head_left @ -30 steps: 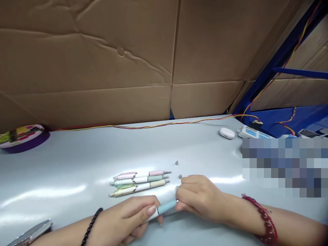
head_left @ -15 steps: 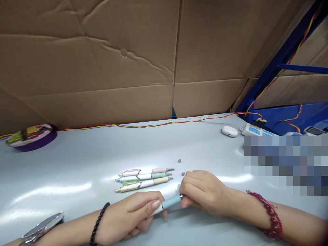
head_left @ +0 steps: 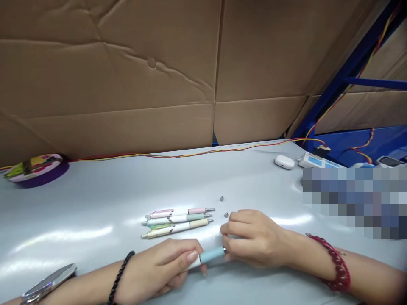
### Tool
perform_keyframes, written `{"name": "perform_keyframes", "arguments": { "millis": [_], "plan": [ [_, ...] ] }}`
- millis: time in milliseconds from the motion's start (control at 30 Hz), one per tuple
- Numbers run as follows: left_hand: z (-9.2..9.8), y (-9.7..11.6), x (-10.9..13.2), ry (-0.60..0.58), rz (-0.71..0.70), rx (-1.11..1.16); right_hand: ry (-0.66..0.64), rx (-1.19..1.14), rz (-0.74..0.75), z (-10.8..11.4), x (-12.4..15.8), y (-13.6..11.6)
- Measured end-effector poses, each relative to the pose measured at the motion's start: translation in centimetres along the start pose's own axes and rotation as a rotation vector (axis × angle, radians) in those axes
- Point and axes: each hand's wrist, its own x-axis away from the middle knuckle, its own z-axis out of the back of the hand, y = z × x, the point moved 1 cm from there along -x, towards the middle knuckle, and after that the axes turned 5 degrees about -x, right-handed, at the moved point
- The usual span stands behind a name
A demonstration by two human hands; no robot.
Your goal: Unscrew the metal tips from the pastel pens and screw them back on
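My left hand point(head_left: 162, 267) is wrapped round the white barrel of a pen with a light blue grip point(head_left: 212, 254). At the pen's front end, the fingers of my right hand point(head_left: 257, 239) are pinched on the metal tip, which they mostly hide. Behind my hands lie three similar pens side by side: one pink point(head_left: 197, 210), one green point(head_left: 194, 217) and one yellow point(head_left: 199, 223), their bare metal front ends pointing right. Two small metal cone tips lie apart on the table, one farther back point(head_left: 221, 198) and one near my right fingers point(head_left: 226, 214).
A purple-sided oval box point(head_left: 41, 174) sits at the table's far left. A white earbud case point(head_left: 284, 162) and a power strip point(head_left: 319, 161) are at the back right. Red and yellow wires point(head_left: 178, 156) run along the back edge, before a cardboard wall point(head_left: 152, 93).
My right fingers have shifted slightly at the pen's tip, and the pen has tilted a little flatter. My left hand keeps its hold. The loose pens and tips have stayed put.
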Motion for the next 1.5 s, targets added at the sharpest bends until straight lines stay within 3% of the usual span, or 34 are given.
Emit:
{"name": "perform_keyframes", "arguments": {
  "millis": [100,267,333,433,567,700,867,967,1067,1200,1333,1500],
  "plan": [
    [0.0,0.0,0.0,0.000,-0.006,-0.035,-0.030,-0.216,-0.135,-0.4,-0.1,-0.5],
    [-0.3,-0.6,0.0,0.091,0.002,-0.026,-0.141,-0.687,-0.619,-0.1,-0.3,-1.3],
    [-0.4,-0.7,0.2,0.185,-0.070,-0.120,-0.108,-0.783,-0.740,0.2,-0.2,-1.0],
    [-0.2,-0.4,0.4,0.267,-0.286,-0.438,0.023,-0.846,-0.855,0.6,0.2,0.0],
    [0.2,-0.1,0.4,0.316,-0.575,-0.828,0.085,-0.912,-0.834,0.8,0.7,0.7],
    [0.3,-0.4,1.1,0.464,-0.779,-0.949,0.200,-0.845,-0.757,1.0,1.0,0.9],
    [0.3,-0.6,2.0,0.530,-0.654,-1.087,0.373,-0.763,-0.823,1.2,1.5,2.3],
    [0.4,-0.6,1.5,0.578,-0.717,-1.063,0.396,-0.749,-0.839,1.1,1.6,2.9],
    [0.6,-0.8,0.9,0.536,-0.734,-1.055,0.384,-0.734,-0.808,1.1,1.6,2.8],
    [1.0,-1.0,1.5,0.442,-0.600,-1.121,0.378,-0.689,-0.771,1.2,1.7,2.5],
    [1.2,-0.9,2.8,0.419,-0.554,-1.167,0.412,-0.649,-0.749,1.3,1.8,2.7],
    [0.9,-0.1,2.9,0.430,-0.595,-1.175,0.437,-0.618,-0.713,1.2,1.8,2.8]
  ]
}}
